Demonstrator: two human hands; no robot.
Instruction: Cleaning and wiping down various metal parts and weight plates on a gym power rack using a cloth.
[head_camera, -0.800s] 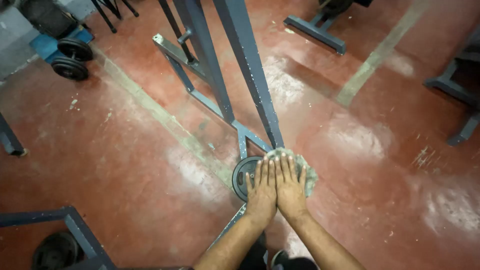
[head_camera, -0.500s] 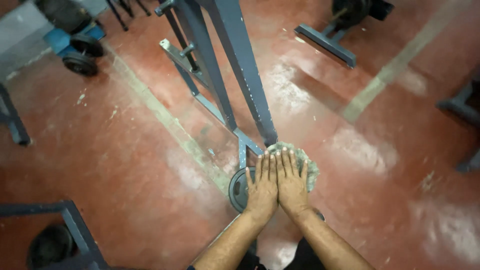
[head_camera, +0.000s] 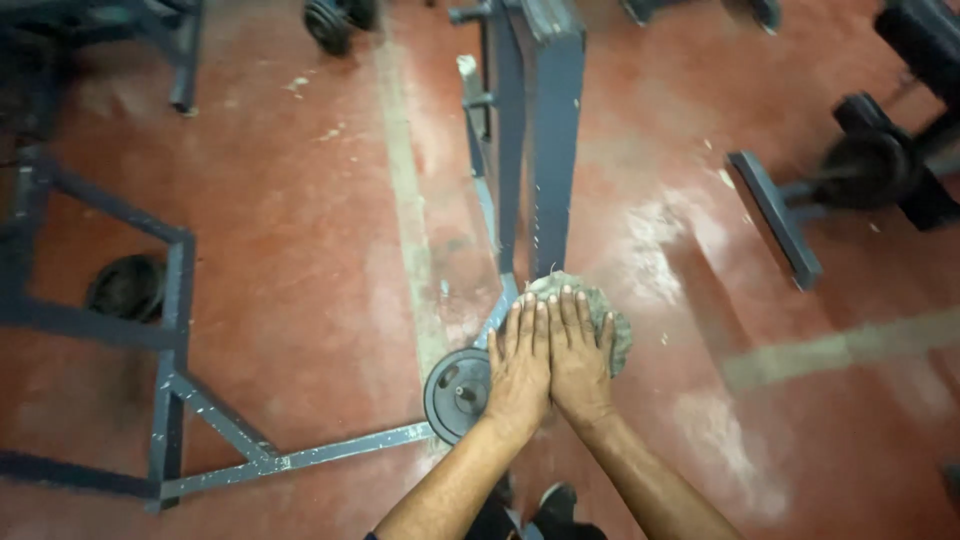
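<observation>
Both hands lie flat, side by side, fingers straight and together, pressing down on a crumpled grey-green rag (head_camera: 600, 305) spread on the red painted concrete floor (head_camera: 300, 300). Neither hand closes a grip on anything — the palms simply bear down on the cloth. The left hand (head_camera: 518, 365) touches the right hand (head_camera: 578, 360) along the forefingers. The rag shows past the fingertips at 12 o'clock and beyond the right hand at 3 o'clock, lying against the foot of a tall blue-grey steel upright (head_camera: 545, 150).

At 9 o'clock of the left hand, touching its edge, lies a round black iron weight plate (head_camera: 455, 393). A blue-grey steel floor frame (head_camera: 180, 330) runs off at 8 o'clock. Another dark weight plate (head_camera: 127, 288) lies well apart at 9 o'clock.

To wipe well here, it looks best to keep both palms flat and weight even, pushing the cloth as one pad so it does not bunch against the upright.

Compared with the picture just under a second ago, the hands keep the same flat pose on the rag — but the view has swung: the upright now stands nearly vertical, and the floor frame has come into view at the left.
</observation>
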